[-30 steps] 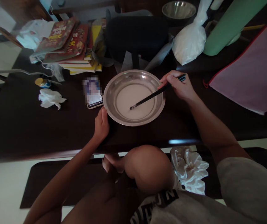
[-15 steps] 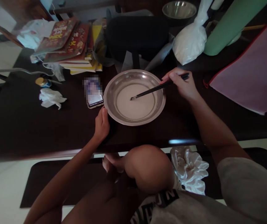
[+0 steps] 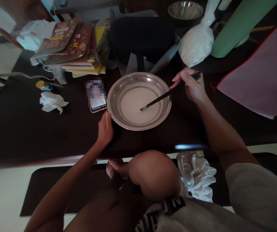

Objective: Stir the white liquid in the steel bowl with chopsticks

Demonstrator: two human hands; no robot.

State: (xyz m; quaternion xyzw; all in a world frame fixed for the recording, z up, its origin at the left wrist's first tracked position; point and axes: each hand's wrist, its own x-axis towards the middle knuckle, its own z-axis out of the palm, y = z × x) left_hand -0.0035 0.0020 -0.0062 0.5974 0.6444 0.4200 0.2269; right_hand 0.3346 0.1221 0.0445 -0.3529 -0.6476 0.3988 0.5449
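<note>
The dark worktop carries everything here, its near edge running just above the person's raised knee, so the work sits close to the body and within easy reach of both arms. Along the far side lie a pink folder, a green roll leaning up out of view, a stack of books and a tied white plastic bag, all pushed back so that the middle stays free for the metal pan. That wide, shallow pan stands flat near the front edge of the worktop and holds a thin pool of milky white liquid across its bottom. The left hand rests on the worktop with its thumb and fingertips against the pan's near-left rim, loosely curled rather than gripping, which looks like a way to keep the light pan from sliding. The right hand is closed in a pinch around the upper end of dark chopsticks, held at a low slant so their tips dip into the liquid right of centre. A phone lies face up just beside the pan's left rim, apart from a crumpled tissue and a small jar further left
</note>
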